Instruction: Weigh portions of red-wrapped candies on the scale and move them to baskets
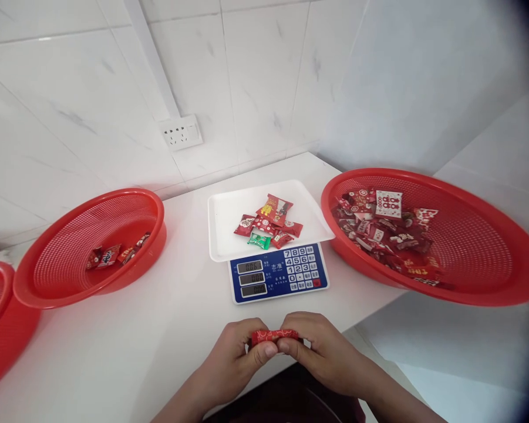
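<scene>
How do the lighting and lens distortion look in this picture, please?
Head view: soft, diffuse light; faint shadow on the white table; wide-angle stretching of the right-hand perforated red basket; dark, blurred right edge; low contrast on the scale displays.

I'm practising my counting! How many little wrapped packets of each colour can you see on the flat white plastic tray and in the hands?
Small shiny red wrapped packets on the flat white plastic tray: 5
Small shiny green wrapped packet on the tray: 1
Red patterned packet held between left hand and right hand: 1
Total in view: 7
</scene>
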The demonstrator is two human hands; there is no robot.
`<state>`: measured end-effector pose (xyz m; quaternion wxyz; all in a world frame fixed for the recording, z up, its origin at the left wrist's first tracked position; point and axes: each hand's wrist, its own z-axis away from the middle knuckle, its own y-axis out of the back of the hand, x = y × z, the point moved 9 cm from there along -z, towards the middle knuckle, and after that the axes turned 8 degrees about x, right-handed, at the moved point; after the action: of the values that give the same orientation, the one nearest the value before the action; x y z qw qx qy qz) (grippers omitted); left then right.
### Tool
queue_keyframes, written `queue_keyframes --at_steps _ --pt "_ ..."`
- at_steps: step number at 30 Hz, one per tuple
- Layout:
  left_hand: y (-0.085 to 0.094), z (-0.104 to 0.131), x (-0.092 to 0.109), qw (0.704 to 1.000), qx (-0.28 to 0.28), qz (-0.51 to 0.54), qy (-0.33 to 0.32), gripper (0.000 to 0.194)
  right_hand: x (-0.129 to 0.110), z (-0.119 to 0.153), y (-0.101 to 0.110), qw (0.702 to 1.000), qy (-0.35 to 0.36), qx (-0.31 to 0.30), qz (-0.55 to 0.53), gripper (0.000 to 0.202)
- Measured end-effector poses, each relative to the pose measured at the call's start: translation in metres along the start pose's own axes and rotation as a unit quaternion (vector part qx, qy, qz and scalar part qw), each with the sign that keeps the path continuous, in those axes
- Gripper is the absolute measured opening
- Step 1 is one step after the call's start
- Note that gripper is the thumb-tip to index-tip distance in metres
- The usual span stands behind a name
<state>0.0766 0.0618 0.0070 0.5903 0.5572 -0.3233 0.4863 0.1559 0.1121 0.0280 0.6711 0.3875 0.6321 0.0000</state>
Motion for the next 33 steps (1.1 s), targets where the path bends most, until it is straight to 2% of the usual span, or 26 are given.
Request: queue_keyframes --at_steps 3,6,7,8,10,11,13,16,18,21,24,28,31,33 --pt "-0.004 -0.003 0.009 1.000 -0.005 0.016 -0.016 0.030 -0.001 0.005 0.026 0.999 0.005 0.049 0.023 0.037" --pt "-0.001 -0.004 0.013 1.000 0.003 0.011 -0.008 0.020 0.013 0.016 0.081 0.983 -0.041 0.166 0.073 0.034" --pt "0.004 -0.005 0.013 1.000 0.017 0.000 -0.001 0.018 0.021 0.024 0.107 0.965 -0.074 0.231 0.100 0.034" --pt "0.010 -0.005 0.013 0.999 0.036 -0.015 0.004 0.017 0.031 0.034 0.136 0.935 -0.122 0.305 0.136 0.036" --pt "0.025 -0.006 0.013 0.996 0.076 -0.045 0.002 0.016 0.050 0.062 0.187 0.846 -0.228 0.430 0.217 0.041" --pt "0.032 -0.006 0.014 0.994 0.093 -0.056 -0.002 0.016 0.058 0.072 0.204 0.810 -0.271 0.453 0.255 0.044" --pt "0.046 -0.005 0.015 0.990 0.123 -0.071 -0.010 0.016 0.069 0.079 0.223 0.775 -0.313 0.450 0.315 0.050" --pt "0.061 -0.004 0.014 0.984 0.161 -0.081 -0.006 0.018 0.075 0.073 0.223 0.785 -0.286 0.422 0.351 0.059" --pt "0.068 -0.001 0.013 0.980 0.182 -0.084 -0.003 0.019 0.078 0.065 0.211 0.812 -0.269 0.392 0.340 0.057" --pt "0.076 0.004 0.014 0.975 0.204 -0.092 -0.004 0.020 0.085 0.051 0.186 0.848 -0.274 0.307 0.335 0.050" --pt "0.084 0.009 0.011 0.971 0.219 -0.098 0.004 0.020 0.083 0.042 0.172 0.851 -0.268 0.268 0.365 0.050" --pt "0.102 0.012 0.006 0.961 0.250 -0.117 0.013 0.021 0.083 0.041 0.172 0.838 -0.276 0.269 0.386 0.047" --pt "0.134 0.012 0.007 0.927 0.323 -0.188 0.004 0.022 0.083 0.041 0.173 0.834 -0.282 0.270 0.391 0.045" --pt "0.160 0.011 0.016 0.881 0.386 -0.273 -0.024 0.024 0.083 0.041 0.173 0.834 -0.288 0.264 0.388 0.046"
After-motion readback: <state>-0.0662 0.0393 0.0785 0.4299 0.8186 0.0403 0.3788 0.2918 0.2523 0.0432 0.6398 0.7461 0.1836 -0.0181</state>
